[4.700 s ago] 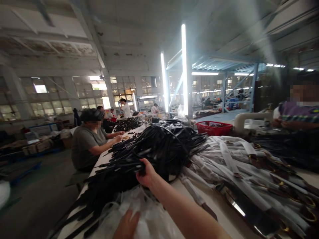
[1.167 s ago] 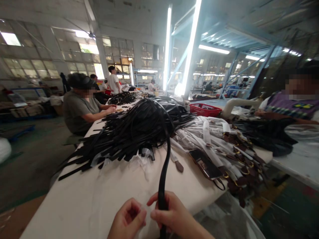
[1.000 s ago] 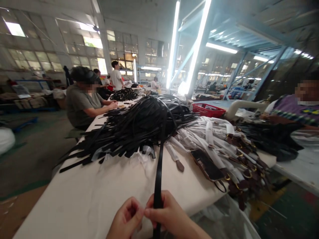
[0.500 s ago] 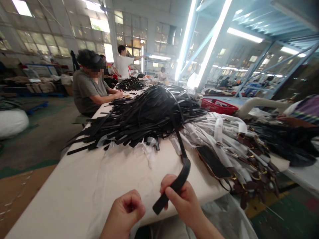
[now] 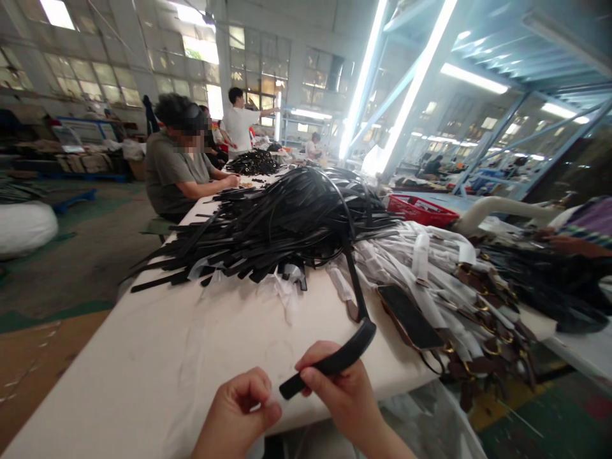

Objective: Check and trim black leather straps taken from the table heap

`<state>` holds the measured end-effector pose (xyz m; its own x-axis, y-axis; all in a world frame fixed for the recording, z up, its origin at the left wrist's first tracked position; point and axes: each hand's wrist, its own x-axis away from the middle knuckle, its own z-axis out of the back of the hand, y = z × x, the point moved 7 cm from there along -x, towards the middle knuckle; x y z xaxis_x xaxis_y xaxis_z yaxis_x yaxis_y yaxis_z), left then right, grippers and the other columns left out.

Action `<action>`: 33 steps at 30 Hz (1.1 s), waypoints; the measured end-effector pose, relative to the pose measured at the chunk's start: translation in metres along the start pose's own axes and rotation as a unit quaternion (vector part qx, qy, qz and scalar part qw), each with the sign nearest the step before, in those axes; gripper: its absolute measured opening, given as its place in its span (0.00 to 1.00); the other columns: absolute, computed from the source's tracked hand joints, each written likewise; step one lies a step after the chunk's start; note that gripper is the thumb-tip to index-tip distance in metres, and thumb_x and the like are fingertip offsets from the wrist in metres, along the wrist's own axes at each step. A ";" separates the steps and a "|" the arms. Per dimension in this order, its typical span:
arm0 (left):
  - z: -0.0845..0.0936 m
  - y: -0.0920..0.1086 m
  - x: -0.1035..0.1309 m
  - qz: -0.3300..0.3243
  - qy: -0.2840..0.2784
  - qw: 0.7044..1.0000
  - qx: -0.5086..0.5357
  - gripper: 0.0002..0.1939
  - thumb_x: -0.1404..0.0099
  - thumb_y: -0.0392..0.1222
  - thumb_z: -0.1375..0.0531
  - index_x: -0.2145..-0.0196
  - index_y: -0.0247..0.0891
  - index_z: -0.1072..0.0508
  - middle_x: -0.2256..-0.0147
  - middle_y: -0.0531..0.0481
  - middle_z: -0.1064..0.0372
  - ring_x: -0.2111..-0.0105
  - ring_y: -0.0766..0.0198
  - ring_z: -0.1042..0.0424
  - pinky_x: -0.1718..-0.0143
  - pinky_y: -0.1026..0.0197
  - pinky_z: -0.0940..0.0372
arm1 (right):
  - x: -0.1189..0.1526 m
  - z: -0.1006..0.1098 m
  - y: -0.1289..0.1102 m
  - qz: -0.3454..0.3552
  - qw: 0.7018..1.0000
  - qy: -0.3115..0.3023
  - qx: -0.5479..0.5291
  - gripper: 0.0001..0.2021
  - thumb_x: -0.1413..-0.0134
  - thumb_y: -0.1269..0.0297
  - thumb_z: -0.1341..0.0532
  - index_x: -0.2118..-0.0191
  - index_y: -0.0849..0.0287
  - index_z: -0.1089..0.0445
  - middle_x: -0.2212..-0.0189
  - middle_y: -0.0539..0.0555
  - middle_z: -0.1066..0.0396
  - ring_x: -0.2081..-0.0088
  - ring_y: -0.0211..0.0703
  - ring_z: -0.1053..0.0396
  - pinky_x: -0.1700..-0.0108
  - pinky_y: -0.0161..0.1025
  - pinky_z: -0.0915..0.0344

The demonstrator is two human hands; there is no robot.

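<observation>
A black strap [image 5: 348,357] is gripped near its end by my right hand [image 5: 342,389], thumb on top and fingers beneath. From there the strap bends and runs back up to a large heap of black straps [image 5: 291,217] on the table. My left hand [image 5: 243,405] is curled in a pinch just left of the strap's end. A pale, see-through scrap seems to show at its fingertips, too blurred to name. A small gap separates those fingertips from the strap.
White-wrapped straps with brown ends [image 5: 440,280] lie right of the heap on the pale table [image 5: 157,357]. A dark phone [image 5: 410,317] rests beside them. Behind stands a red basket [image 5: 421,209]. A person in grey [image 5: 176,166] sits at the table's left side.
My right hand has swung the strap's end leftward and slightly up, closer to my left hand. My left hand stays pinched in nearly the same place. The view has shifted slightly.
</observation>
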<state>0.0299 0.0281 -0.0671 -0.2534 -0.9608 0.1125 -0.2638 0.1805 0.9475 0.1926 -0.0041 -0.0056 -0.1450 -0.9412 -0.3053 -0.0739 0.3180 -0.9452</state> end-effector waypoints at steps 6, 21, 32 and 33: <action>0.003 -0.005 0.000 0.021 0.023 0.999 -0.039 0.18 0.61 0.45 0.25 0.85 0.34 0.30 0.83 0.56 0.42 0.79 0.69 0.46 0.76 0.66 0.53 | 0.005 0.006 -0.002 -0.015 0.999 0.047 0.006 0.07 0.46 0.60 0.32 0.69 0.59 0.24 0.75 0.51 0.29 0.77 0.36 0.29 0.75 0.31 0.33; -0.004 0.004 0.006 0.039 0.023 0.997 -0.064 0.11 0.62 0.37 0.34 0.87 0.37 0.35 0.85 0.57 0.42 0.81 0.69 0.45 0.77 0.66 0.50 | 0.012 0.002 0.009 -0.023 0.999 0.030 0.038 0.07 0.43 0.61 0.35 0.67 0.59 0.25 0.73 0.53 0.27 0.75 0.39 0.27 0.73 0.34 0.31; -0.006 0.007 0.008 0.042 0.009 0.997 -0.063 0.11 0.61 0.39 0.34 0.86 0.37 0.35 0.85 0.56 0.40 0.80 0.69 0.45 0.76 0.65 0.52 | 0.017 -0.003 0.010 -0.007 0.997 -0.012 0.073 0.05 0.42 0.63 0.35 0.65 0.59 0.25 0.72 0.52 0.28 0.74 0.39 0.28 0.72 0.34 0.32; -0.005 0.007 0.008 0.040 0.010 0.997 -0.063 0.11 0.61 0.39 0.33 0.86 0.37 0.34 0.85 0.56 0.40 0.80 0.69 0.45 0.75 0.65 0.52 | 0.018 -0.003 0.010 -0.003 0.997 -0.012 0.078 0.05 0.42 0.63 0.35 0.66 0.59 0.25 0.72 0.53 0.28 0.74 0.39 0.28 0.72 0.34 0.33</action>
<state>0.0307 0.0202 -0.0583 -0.2489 -0.9490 0.1933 -0.1245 0.2293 0.9653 0.1865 -0.0174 -0.0197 -0.1210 -0.9463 -0.3000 0.0798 0.2919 -0.9531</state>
